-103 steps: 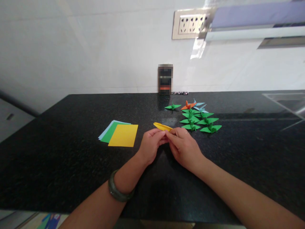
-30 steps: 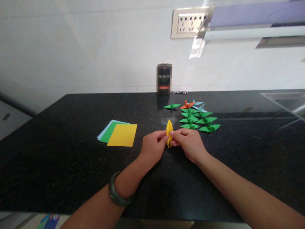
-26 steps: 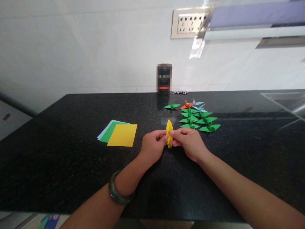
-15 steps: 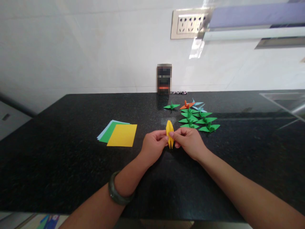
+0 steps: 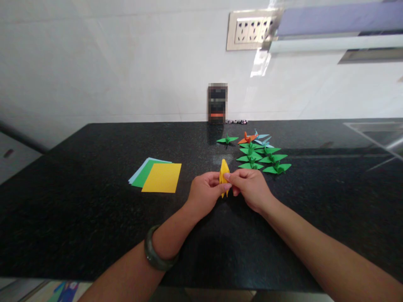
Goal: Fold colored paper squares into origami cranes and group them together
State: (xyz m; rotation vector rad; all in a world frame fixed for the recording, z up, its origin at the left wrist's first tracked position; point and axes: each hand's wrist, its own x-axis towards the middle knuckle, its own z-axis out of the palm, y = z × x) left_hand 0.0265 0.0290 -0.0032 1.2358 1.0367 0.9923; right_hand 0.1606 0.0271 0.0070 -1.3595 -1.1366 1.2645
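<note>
A narrow piece of folded yellow origami paper (image 5: 224, 167) stands upright between my hands, its tip pointing away from me and its lower end split into points. My left hand (image 5: 206, 193) pinches it from the left, the thumb laid across its lower front. From the right, my right hand (image 5: 252, 186) grips its edge between thumb and fingers. The fingertips hide part of the folds. Just beyond my right hand sit several green paper cranes (image 5: 277, 167) in two columns.
Left of my hands lie fanned square sheets, yellow (image 5: 162, 178) on top, then green and light blue. An orange crane (image 5: 247, 138), light blue cranes (image 5: 263, 141) and a lone green crane (image 5: 227, 139) stand farther back. A blurred dark box (image 5: 217, 102) leans against the tiled wall.
My left thumb has slid right across the lower part of the yellow paper. The paper has turned slightly, and its upper folds look closed together. The cranes and sheets stay put.
</note>
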